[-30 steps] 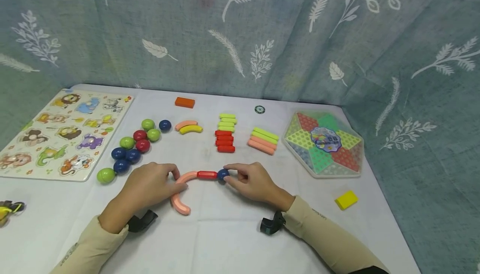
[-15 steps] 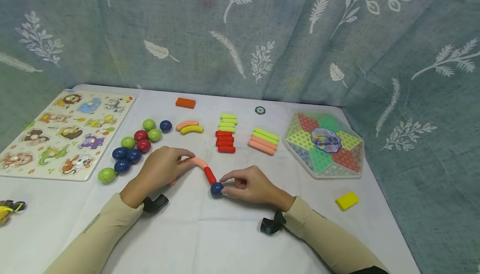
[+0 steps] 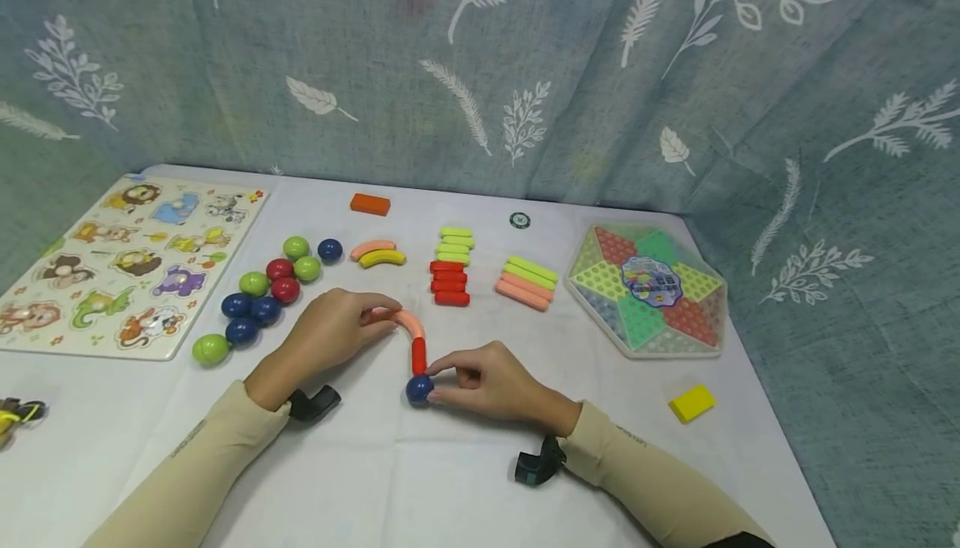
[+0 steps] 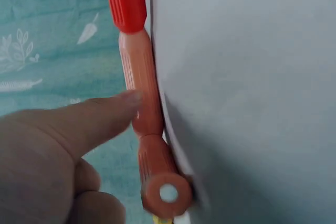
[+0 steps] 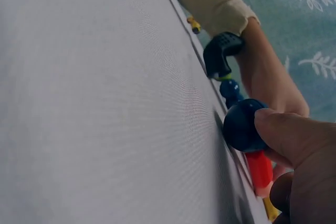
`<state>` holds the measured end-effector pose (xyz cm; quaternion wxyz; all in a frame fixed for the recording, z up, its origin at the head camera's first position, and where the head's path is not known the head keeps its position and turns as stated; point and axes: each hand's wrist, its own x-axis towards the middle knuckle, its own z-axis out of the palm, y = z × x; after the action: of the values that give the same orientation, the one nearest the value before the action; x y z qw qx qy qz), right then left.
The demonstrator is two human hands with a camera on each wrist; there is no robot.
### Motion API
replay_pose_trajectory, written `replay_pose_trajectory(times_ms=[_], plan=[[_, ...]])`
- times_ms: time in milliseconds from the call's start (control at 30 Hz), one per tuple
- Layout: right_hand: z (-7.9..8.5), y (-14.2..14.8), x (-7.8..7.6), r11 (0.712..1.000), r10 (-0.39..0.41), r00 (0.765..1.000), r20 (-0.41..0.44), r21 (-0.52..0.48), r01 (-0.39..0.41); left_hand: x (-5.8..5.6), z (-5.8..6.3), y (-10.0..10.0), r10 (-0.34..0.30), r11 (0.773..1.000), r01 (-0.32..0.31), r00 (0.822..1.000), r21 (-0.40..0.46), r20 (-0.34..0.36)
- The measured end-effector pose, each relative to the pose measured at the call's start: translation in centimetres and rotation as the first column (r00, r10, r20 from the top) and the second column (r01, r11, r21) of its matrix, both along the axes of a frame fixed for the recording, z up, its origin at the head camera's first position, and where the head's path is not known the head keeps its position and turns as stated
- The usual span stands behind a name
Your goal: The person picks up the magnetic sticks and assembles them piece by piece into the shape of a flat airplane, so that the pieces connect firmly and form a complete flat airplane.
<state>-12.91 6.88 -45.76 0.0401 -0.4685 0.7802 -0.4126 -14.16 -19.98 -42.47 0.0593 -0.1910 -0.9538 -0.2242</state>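
Observation:
A chain of toy building pieces lies between my hands in the head view: a pink curved rod (image 3: 409, 323), a red straight rod (image 3: 418, 357) and a dark blue ball (image 3: 419, 391). My left hand (image 3: 333, 331) pinches the pink part between thumb and index finger. The left wrist view shows a second pink curved rod (image 4: 155, 156) joined behind the first, its round end facing the camera; in the head view the hand hides most of it. Thumb and index finger of my right hand (image 3: 491, 386) pinch the blue ball, which joins the red rod's near end.
Green, red and blue balls (image 3: 265, 311) cluster at left beside an animal puzzle board (image 3: 174, 355). Behind the chain lie short red rods (image 3: 450, 288), green rods (image 3: 455, 246), longer rods (image 3: 527, 281) and a yellow curved rod (image 3: 382, 258). A hexagonal game box (image 3: 647, 290) stands right, near a yellow block (image 3: 692, 403).
The chain has swung from lying sideways to pointing toward me. My left hand has moved away from me and right; my right hand has shifted left and nearer with the ball.

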Motion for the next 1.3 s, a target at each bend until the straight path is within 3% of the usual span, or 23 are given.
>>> replay_pose_trajectory(times_ms=[167,300,400,500,600,733,833,1067,1300], plan=[[0.2,-0.3,0.2,1.0,-0.029,0.999,-0.014,-0.001,0.029,3.2,0.4,-0.4,0.004,0.999,-0.004,1.0,0.038,0.0],[0.2,-0.6,0.2,0.998,-0.065,0.997,-0.031,-0.013,0.065,5.5,0.5,0.4,-0.054,0.986,0.048,0.998,0.159,0.036],[0.2,-0.5,0.2,0.996,-0.088,0.995,-0.046,-0.03,0.086,6.4,0.2,1.3,-0.098,0.963,0.081,0.994,0.257,0.057],[0.1,-0.2,-0.1,0.992,-0.123,0.99,-0.062,-0.044,0.12,6.6,-0.3,2.1,-0.115,0.94,0.088,0.991,0.331,0.063],[0.1,0.3,-0.9,0.979,-0.202,0.977,-0.063,-0.052,0.199,6.5,-0.7,2.6,-0.111,0.931,0.078,0.991,0.356,0.072],[0.4,0.8,-2.6,0.935,-0.352,0.935,-0.046,-0.053,0.349,6.4,-0.9,2.7,-0.107,0.93,0.064,0.989,0.361,0.101],[0.5,1.0,-3.8,0.906,-0.422,0.905,-0.043,-0.048,0.421,6.5,-1.0,2.6,-0.116,0.922,0.061,0.985,0.382,0.124],[0.3,1.2,-5.7,0.873,-0.488,0.871,-0.061,-0.022,0.487,6.1,-1.4,2.5,-0.136,0.902,0.054,0.977,0.429,0.163],[-0.1,0.9,-6.8,0.864,-0.502,0.859,-0.098,-0.018,0.503,5.8,-1.7,2.3,-0.127,0.895,0.025,0.971,0.446,0.201]])
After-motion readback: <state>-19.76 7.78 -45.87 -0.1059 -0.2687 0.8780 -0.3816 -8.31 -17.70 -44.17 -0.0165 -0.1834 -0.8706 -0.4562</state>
